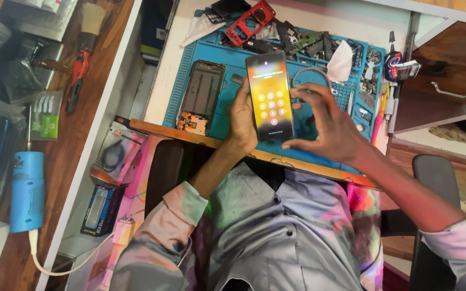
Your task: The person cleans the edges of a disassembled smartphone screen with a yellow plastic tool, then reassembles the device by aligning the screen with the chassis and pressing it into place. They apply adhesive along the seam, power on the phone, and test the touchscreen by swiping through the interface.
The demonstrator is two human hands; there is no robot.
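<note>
A white worktop [171, 70] with a wooden front edge fills the upper middle of the view, and on it lies a blue repair mat [227, 121] that carries nearly everything else. At the centre of the mat the person holds a smartphone [269, 97] upright, its screen lit with an orange-to-purple glow and a round-button keypad facing the camera. The left hand [242, 116] is closed around the phone's left edge and back, gripping it from 9 o'clock. The right hand [327, 126] sits at 3 o'clock of the phone, fingers curled and spread, its thumb touching the lower right corner and fingertips touching the right edge; it steadies the phone rather than fully enclosing it. At 9 o'clock of the phone, just beside the left hand, an opened phone body [205, 89] lies flat on the mat, with a small circuit board [192, 123] at its lower end. At 12 o'clock, at the mat's far edge, rests a red phone frame [250, 21] among dark loose parts. At 2 o'clock of the phone lies a crumpled white tissue [341, 62]. Well apart at 9 o'clock, on the wooden floor, are a blue cylindrical device [27, 191] with a white cable and a red-handled tool [77, 75].
</note>
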